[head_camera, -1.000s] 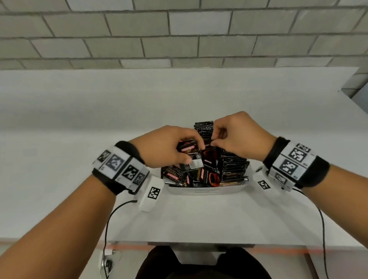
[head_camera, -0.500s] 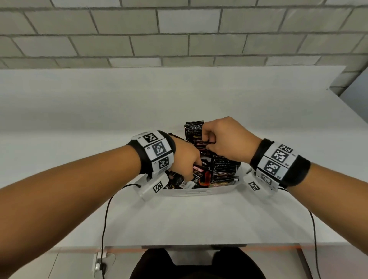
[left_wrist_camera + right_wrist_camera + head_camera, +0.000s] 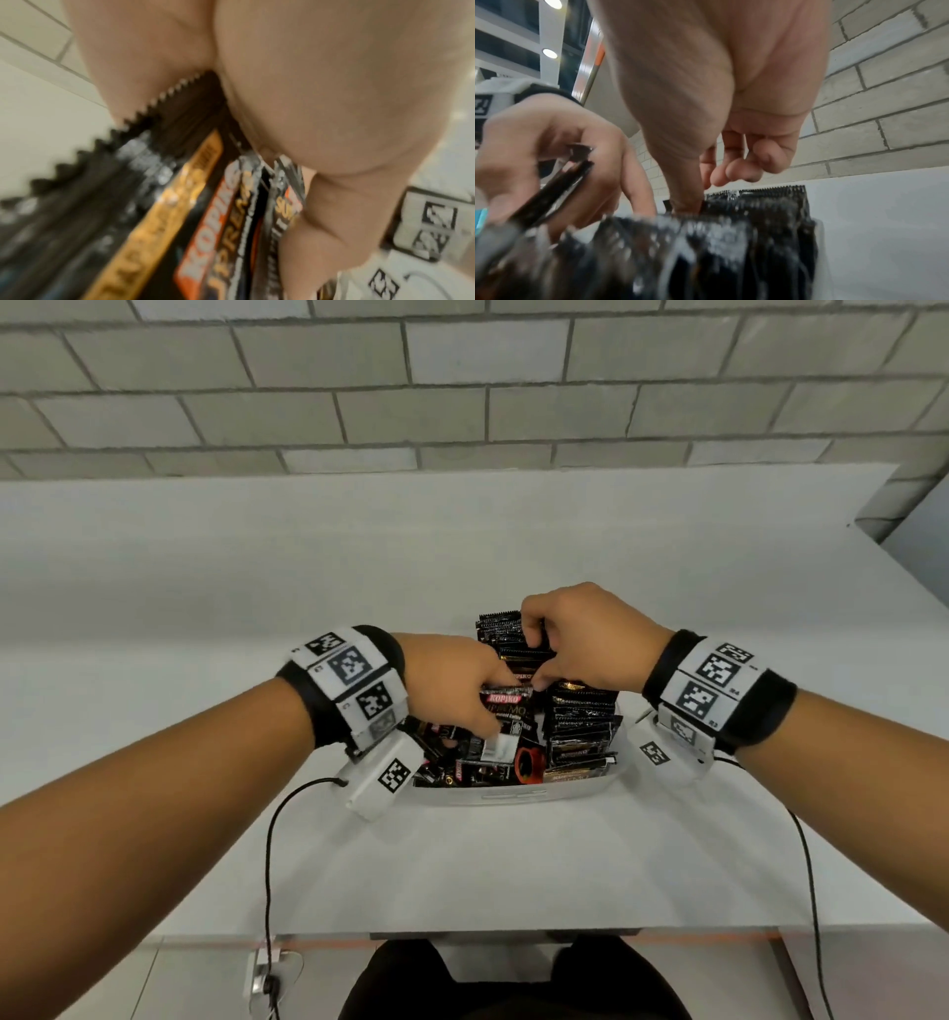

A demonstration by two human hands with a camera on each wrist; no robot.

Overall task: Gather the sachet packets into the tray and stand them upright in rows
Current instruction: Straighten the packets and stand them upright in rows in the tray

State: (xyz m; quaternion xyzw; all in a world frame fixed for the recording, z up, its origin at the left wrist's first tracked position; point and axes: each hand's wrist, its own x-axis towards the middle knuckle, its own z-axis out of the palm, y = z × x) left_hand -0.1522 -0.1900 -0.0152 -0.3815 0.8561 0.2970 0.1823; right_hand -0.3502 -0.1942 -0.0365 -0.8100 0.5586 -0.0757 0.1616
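Two or three sachets (image 3: 506,711) are pinched edge-on in the left hand (image 3: 452,690), fingers curled round them, right above the loose pile in the left half of the tray (image 3: 513,796). The right hand (image 3: 580,642) is curled over the standing row (image 3: 580,726) on the right side, with the thumb pushed down between packets to hold a gap open; whether anything is actually gripped there can't be told. The tray sits mid-worktop (image 3: 462,865), and no sachets are seen outside it. What could go wrong, probably: the gap could be lost if the thumb is pulled before the new packets are slotted in, and the row could fan over into the pile since nothing solid braces its left side. The pinched packets look slick, so one could be dropped flat or slid in crooked if they're fed in together. Compared with half a second ago, the left hand has been brought up out of the pile with packets now in it, while the right has been kept on the row at about the same spot.
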